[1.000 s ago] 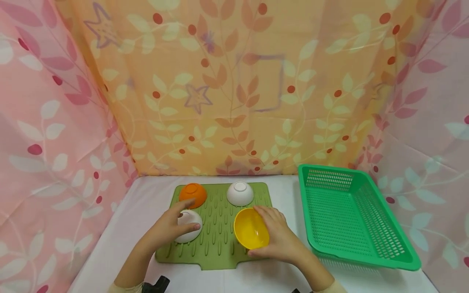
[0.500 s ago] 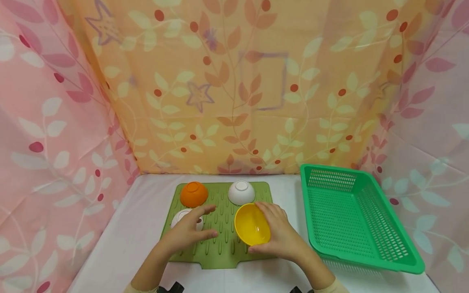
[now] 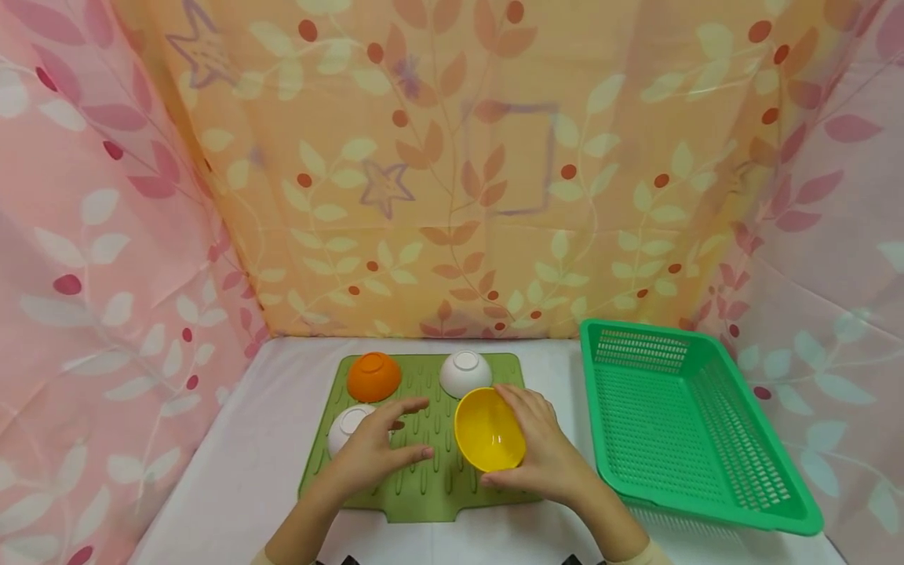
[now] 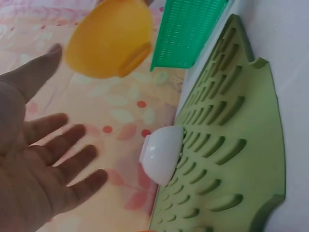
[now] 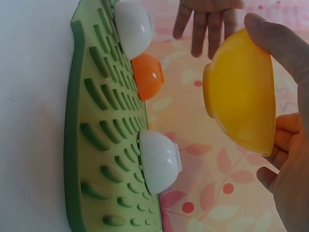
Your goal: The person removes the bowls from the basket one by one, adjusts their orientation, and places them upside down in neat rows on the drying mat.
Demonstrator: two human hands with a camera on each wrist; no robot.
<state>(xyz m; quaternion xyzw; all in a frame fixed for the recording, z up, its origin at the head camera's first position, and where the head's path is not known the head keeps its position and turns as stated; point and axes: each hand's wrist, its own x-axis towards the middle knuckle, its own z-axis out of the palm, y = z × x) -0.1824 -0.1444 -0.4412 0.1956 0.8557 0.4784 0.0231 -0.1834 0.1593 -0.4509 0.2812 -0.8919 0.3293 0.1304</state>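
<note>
My right hand [image 3: 547,451] grips a yellow bowl [image 3: 489,431] by its rim, thumb on one side and fingers on the other. The bowl is tilted, its hollow facing me, and the right wrist view shows it lifted off the green drying mat [image 3: 424,506]. To its left, my left hand [image 3: 370,455] is spread with thumb and fingers apart, holding nothing. It partly covers an upside-down white bowl [image 3: 342,431] at the mat's front left. An orange bowl [image 3: 374,378] and another white bowl [image 3: 466,373] sit upside down along the back of the mat.
A green plastic basket [image 3: 646,424] with perforated sides stands right of the mat, nothing in it. The table has a white cover [image 3: 282,392]. Patterned cloth [image 3: 438,259] hangs at the back and both sides.
My left hand has moved right, from over the front-left white bowl toward the yellow bowl. The yellow bowl, held in my right hand throughout, has shifted slightly up and right in the head view.
</note>
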